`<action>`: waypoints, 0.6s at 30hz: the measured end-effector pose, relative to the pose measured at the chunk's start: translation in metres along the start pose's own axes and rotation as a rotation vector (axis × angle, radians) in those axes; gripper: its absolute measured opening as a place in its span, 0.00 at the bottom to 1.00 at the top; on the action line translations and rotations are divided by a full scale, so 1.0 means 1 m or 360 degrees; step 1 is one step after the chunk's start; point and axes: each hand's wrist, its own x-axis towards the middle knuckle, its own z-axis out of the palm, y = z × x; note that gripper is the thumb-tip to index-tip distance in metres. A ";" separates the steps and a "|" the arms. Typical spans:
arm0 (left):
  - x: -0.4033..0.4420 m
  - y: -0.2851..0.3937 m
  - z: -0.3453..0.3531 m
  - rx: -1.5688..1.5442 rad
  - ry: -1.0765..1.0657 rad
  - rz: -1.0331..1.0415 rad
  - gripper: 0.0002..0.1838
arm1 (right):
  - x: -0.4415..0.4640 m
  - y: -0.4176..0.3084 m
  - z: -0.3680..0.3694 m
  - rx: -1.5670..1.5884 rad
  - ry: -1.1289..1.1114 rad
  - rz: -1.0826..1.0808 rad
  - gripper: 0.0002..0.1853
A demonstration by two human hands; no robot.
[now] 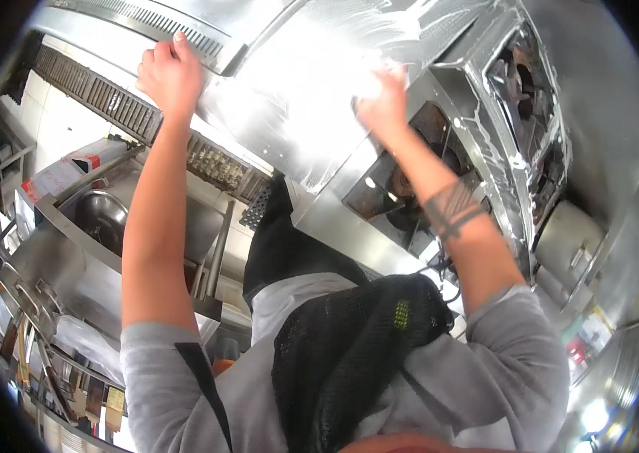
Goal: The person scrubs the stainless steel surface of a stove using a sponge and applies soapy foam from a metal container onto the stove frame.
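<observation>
My left hand is closed at the edge of a steel surface, next to a slotted vent strip. Its fingers are curled, and what they grip is hidden. Farther right, my right hand is closed and pressed to the same steel, which is streaked with white foam. Strong glare washes out its fingertips, so whatever it holds cannot be made out. Just below my right hand and forearm lies a stove burner set in the steel top.
More burners with foam along their frame stand at the right. A lidded steel pot is beyond them. At left are a floor drain grate, a steel bowl in a sink unit, and a carton.
</observation>
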 end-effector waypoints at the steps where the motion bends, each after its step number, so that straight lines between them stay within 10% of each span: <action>1: 0.004 -0.001 0.002 0.0013 0.0006 -0.0013 0.25 | -0.029 -0.014 0.010 -0.0130 -0.0191 -0.0224 0.22; 14: -0.002 -0.004 0.003 0.0059 -0.0077 -0.0012 0.25 | -0.019 0.019 0.014 -0.0461 -0.0724 -0.0342 0.25; 18: 0.002 -0.005 0.001 0.0015 -0.0029 -0.0011 0.26 | -0.022 0.007 0.021 -0.0423 -0.0090 -0.0267 0.26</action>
